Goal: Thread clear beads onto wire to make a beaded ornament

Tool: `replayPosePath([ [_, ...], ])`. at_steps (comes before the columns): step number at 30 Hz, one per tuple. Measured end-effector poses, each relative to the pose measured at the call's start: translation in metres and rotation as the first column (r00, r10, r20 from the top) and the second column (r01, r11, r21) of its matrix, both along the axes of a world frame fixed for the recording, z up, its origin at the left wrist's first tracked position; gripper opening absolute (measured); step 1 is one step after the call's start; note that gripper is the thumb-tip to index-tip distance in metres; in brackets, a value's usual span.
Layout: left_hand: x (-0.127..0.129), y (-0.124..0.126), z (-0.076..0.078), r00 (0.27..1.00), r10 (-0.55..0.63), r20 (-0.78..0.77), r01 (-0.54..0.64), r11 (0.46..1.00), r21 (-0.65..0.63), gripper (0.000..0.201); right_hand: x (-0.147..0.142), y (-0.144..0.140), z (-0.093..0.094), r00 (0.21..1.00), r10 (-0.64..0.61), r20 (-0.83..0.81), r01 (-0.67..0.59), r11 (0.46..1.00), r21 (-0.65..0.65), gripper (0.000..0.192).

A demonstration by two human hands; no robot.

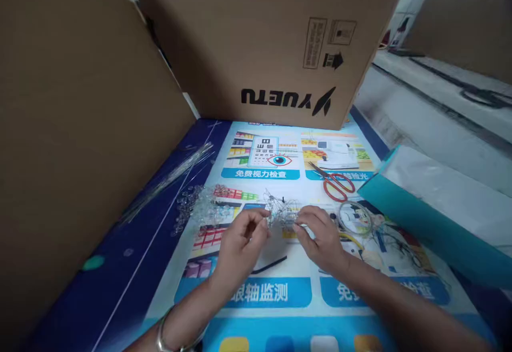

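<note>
My left hand (243,239) and my right hand (321,236) meet over the middle of a printed sheet. Between them is a loose, airy piece of thin wire (280,210) with loops and what look like small clear beads. Both hands are closed in a pinch at its near edges, the left on one side and the right on the other. The exact strand in each pinch is too fine to make out. To the left of my left hand lies a spread of clear beads (208,210). Red-handled scissors (339,185) rest beyond my right hand, blades pointing away.
A bundle of straight thin wires (170,181) lies at far left. Coiled wire (340,218) sits right of my right hand. Tall cardboard walls (240,37) enclose the left and back. A teal and white box (424,224) stands at right. A small green disc (93,263) lies left.
</note>
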State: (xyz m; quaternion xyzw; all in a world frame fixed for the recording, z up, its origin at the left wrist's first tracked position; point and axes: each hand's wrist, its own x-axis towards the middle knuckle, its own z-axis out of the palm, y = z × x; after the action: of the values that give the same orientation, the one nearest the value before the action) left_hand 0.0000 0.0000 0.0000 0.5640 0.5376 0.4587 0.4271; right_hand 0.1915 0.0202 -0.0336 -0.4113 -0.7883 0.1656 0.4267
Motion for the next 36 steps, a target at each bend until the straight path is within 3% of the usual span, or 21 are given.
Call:
replayPosePath([
  [10,0.003,-0.001,0.008,0.999,0.033,0.039,-0.031,0.998,-0.048,0.014,-0.001,0.007,0.012,0.974,-0.034,-0.226,-0.011,0.981,-0.196,0.004],
  [21,0.004,0.002,0.005,0.998,0.015,0.064,-0.012,0.999,-0.037,0.014,0.001,0.013,-0.001,0.854,-0.119,-0.507,-0.156,0.870,-0.467,0.007],
  [27,0.003,0.001,0.003,0.998,0.016,0.063,-0.014,0.999,-0.037,0.015,0.004,0.014,0.000,0.860,-0.080,-0.503,-0.188,0.868,-0.459,0.003],
  [32,0.003,0.004,-0.001,0.999,0.031,-0.011,-0.031,0.999,0.011,0.013,0.004,0.014,0.005,0.924,-0.019,-0.381,-0.126,0.928,-0.351,0.002],
  [36,-0.001,0.008,-0.012,0.980,0.102,-0.171,-0.077,0.986,0.147,0.006,0.003,0.010,0.009,0.971,0.001,-0.239,-0.058,0.971,-0.233,0.006],
])
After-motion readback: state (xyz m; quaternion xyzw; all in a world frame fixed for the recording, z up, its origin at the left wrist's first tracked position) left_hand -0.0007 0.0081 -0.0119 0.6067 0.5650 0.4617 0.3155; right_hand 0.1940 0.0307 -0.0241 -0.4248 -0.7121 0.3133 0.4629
